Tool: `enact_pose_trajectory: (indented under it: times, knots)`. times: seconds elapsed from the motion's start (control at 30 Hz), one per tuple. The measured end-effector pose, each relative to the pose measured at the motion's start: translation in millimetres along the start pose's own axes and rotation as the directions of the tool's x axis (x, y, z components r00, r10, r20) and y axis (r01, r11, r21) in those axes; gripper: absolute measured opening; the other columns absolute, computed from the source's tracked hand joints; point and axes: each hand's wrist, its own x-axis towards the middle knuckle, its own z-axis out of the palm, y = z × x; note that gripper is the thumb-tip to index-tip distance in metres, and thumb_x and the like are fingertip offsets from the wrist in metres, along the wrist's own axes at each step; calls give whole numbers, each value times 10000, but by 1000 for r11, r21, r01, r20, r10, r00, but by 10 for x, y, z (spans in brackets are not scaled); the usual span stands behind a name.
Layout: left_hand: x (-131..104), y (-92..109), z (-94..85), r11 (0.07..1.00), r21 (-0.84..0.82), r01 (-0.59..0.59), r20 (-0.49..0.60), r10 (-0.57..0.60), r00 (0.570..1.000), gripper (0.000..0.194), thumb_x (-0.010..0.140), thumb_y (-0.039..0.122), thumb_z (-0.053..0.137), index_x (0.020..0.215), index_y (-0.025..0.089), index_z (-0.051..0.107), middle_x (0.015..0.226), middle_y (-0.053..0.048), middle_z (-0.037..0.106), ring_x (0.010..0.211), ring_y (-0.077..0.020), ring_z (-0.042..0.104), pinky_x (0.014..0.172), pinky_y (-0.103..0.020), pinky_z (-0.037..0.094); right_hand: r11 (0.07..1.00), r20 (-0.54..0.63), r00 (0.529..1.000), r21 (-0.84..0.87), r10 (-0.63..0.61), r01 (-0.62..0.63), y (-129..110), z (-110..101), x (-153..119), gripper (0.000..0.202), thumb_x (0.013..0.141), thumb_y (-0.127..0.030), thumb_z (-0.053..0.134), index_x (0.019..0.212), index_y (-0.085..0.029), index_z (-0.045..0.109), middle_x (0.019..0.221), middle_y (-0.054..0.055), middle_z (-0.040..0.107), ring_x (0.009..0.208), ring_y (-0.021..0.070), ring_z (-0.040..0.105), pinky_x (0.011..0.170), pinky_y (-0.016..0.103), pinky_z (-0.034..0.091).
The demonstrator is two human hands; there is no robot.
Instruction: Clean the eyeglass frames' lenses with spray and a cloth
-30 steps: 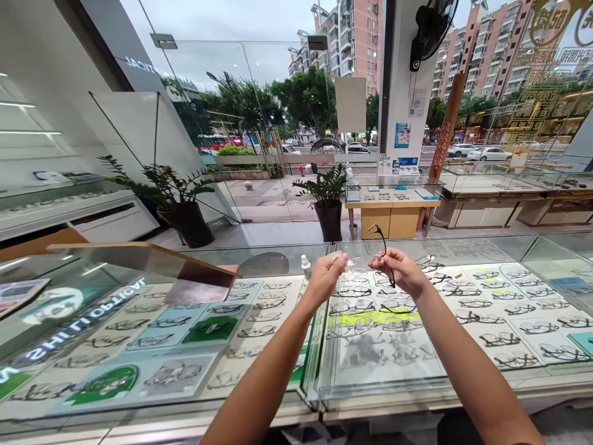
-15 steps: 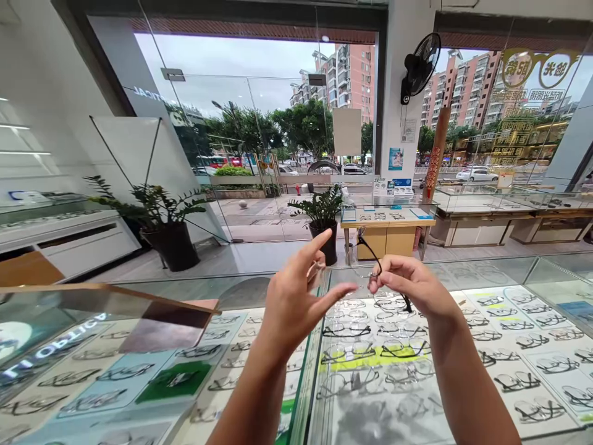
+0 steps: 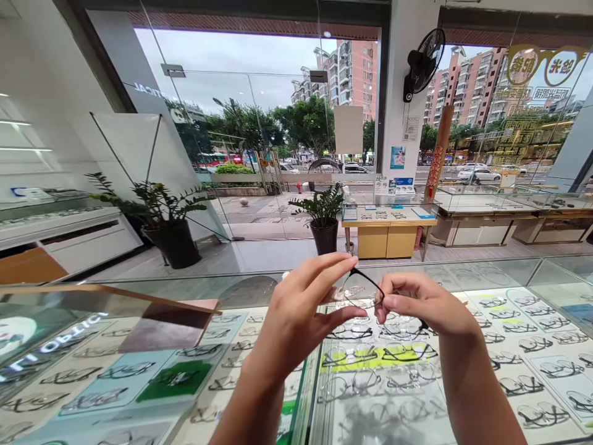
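Observation:
A pair of eyeglasses (image 3: 369, 278) with thin dark rims and clear lenses is held up above the glass counter, turned partly edge-on. My right hand (image 3: 421, 303) pinches the frame between thumb and curled fingers, and a dark temple tip shows below it. At the other end is my left hand (image 3: 301, 315), its index fingertip at the frame's upper corner and its thumb near the lower rim, curved around one lens. Something small and pale (image 3: 334, 295) shows between the left fingers; I cannot make out what it is.
Rows of eyeglasses (image 3: 365, 355) lie inside the glass display counter (image 3: 309, 395) below my hands. A brown-edged board (image 3: 171, 324) is at the left. Beyond stand potted plants (image 3: 322, 213), a small display table (image 3: 389, 219) and a wall fan (image 3: 424, 62).
Both hands have come down a little. My left fingers have closed in from a wide spread toward the eyeglasses, and the index fingertip now meets the frame's corner.

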Motion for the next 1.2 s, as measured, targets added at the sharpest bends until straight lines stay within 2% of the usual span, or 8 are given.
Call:
enact_pose_trajectory:
  times: [0.17, 0.27, 0.37, 0.47, 0.6, 0.73, 0.9, 1.2]
  knots:
    - [-3, 27, 0, 1000, -26, 7, 3, -7, 1000, 567, 908, 497, 773, 1413, 279, 636, 1275, -108, 737, 1137, -237, 737, 971, -351, 629, 998, -15, 1000, -57, -8, 7, -22, 14, -27, 415, 1003, -566, 649, 835, -187, 643, 855, 35, 717, 824, 150, 643, 786, 301, 493]
    - [-2, 48, -15, 1000, -8, 28, -40, -28, 999, 535, 904, 491, 783, 1374, 270, 654, 1261, -108, 738, 1091, -232, 736, 932, -343, 634, 961, -183, 977, -271, -114, 61, -68, 71, -92, 470, 1044, -633, 524, 976, -203, 699, 1000, 65, 726, 969, 186, 668, 892, 337, 517]
    - [3, 59, -38, 995, 40, 91, -144, -84, 986, 539, 866, 502, 820, 1315, 243, 673, 1210, -95, 736, 873, -172, 703, 805, -295, 624, 843, -378, 871, -532, -315, 74, -108, 151, -182, 459, 1040, -644, 519, 1181, -238, 680, 1189, 87, 706, 1146, 228, 653, 1000, 379, 517]
    - [8, 65, -57, 979, 78, 190, -260, -164, 952, 552, 835, 543, 839, 1255, 217, 691, 1105, -69, 723, 708, -126, 594, 686, -267, 578, 708, -422, 780, -706, -461, 36, -123, 234, -238, 497, 968, -599, 673, 1315, -248, 616, 1293, 97, 678, 1207, 251, 640, 1028, 410, 530]
    - [6, 89, -69, 954, 93, 287, -311, -246, 918, 548, 847, 580, 819, 1227, 205, 700, 1006, -50, 695, 737, -145, 580, 700, -287, 558, 600, -443, 707, -799, -552, -33, -109, 328, -203, 511, 948, -497, 727, 1370, -239, 595, 1301, 108, 686, 1190, 269, 653, 996, 443, 553]
    - [-4, 129, -70, 937, 78, 339, -308, -301, 903, 549, 829, 574, 839, 1226, 218, 704, 980, -48, 680, 741, -157, 579, 714, -315, 551, 583, -486, 625, -810, -611, -61, -79, 376, -139, 505, 951, -472, 731, 1381, -236, 611, 1284, 106, 706, 1165, 271, 667, 986, 455, 560]
    - [-7, 171, -64, 916, 69, 395, -311, -356, 881, 516, 842, 561, 835, 1218, 230, 714, 973, -49, 677, 744, -163, 580, 716, -329, 543, 591, -513, 595, -803, -619, -77, -56, 381, -128, 503, 939, -490, 753, 1358, -234, 642, 1237, 106, 729, 1112, 267, 687, 953, 440, 573]
    - [-57, 183, -79, 900, 3, 436, -305, -414, 857, 546, 835, 506, 863, 1290, 237, 728, 1073, -63, 731, 784, -164, 632, 752, -326, 578, 620, -547, 584, -779, -600, -94, -74, 367, -130, 478, 932, -494, 766, 1335, -255, 673, 1205, 83, 722, 1091, 255, 673, 974, 444, 563]
